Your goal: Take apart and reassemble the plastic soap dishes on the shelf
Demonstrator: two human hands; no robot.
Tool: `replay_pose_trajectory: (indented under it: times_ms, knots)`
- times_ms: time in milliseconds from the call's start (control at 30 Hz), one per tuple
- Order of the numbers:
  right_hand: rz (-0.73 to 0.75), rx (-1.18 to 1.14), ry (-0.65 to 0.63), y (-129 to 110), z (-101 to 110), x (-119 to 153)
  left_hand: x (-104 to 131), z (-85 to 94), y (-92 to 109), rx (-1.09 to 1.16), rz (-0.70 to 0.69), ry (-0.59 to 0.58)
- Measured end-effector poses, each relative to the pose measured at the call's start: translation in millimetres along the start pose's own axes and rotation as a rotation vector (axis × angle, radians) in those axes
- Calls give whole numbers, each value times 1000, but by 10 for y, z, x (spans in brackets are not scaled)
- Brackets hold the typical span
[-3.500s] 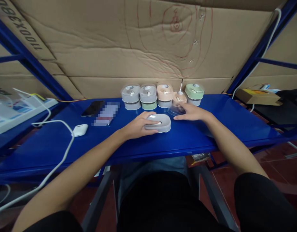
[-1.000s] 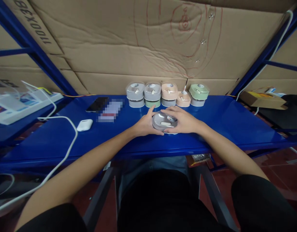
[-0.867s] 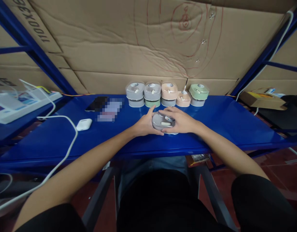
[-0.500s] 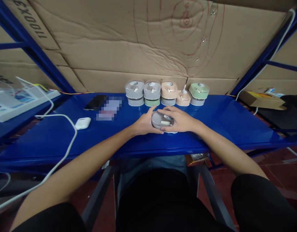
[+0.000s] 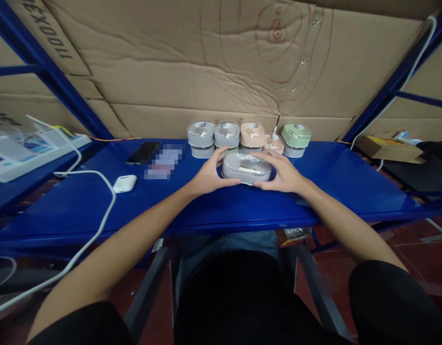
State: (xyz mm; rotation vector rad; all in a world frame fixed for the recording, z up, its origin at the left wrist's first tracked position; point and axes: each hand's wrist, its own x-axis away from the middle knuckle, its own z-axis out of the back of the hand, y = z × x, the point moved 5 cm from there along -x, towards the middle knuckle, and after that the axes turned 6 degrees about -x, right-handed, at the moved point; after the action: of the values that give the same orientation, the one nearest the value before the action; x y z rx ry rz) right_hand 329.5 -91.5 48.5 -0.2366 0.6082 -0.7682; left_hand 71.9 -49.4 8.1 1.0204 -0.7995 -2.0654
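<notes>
A grey oval container with a clear lid [image 5: 245,168] is held between my hands above the blue table. My left hand [image 5: 210,175] grips its left end, thumb along the near side. At its right end is my right hand [image 5: 286,173], fingers over the far side and thumb in front. Behind them stand stacked containers: grey ones at the left [image 5: 202,139] and beside it [image 5: 227,134], a peach one [image 5: 252,133], a single-height peach one [image 5: 273,143] partly hidden by my right hand, and a green one on a grey one [image 5: 296,135].
On the blue table [image 5: 335,191] lie a dark phone [image 5: 143,152], a blurred-out flat item [image 5: 164,162] and a white earbud case [image 5: 125,183]. A white cable [image 5: 107,211] crosses at the left. Cardboard [image 5: 152,57] backs the table; an open carton [image 5: 391,148] lies at the right.
The grey container has been raised slightly and turned so its long side faces me. My hands have moved apart to its two ends, my right hand shifting right.
</notes>
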Motion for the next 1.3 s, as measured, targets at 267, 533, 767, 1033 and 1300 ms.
replay_pose_trajectory:
  times_ms: [267, 533, 767, 1033, 1300]
  knots:
    - [-465, 436, 494, 436, 785, -122, -42, 142, 43, 0, 2, 189]
    - [-590, 594, 413, 857, 685, -609, -38, 116, 22, -44, 33, 162]
    - [-609, 567, 408, 911, 473, -699, -30, 103, 34, -52, 35, 124]
    - [-693, 601, 288, 815, 321, -649, -29, 78, -39, -84, 65, 75]
    - [-600, 639, 307, 798, 379, -585, -17, 70, -24, -143, 72, 51]
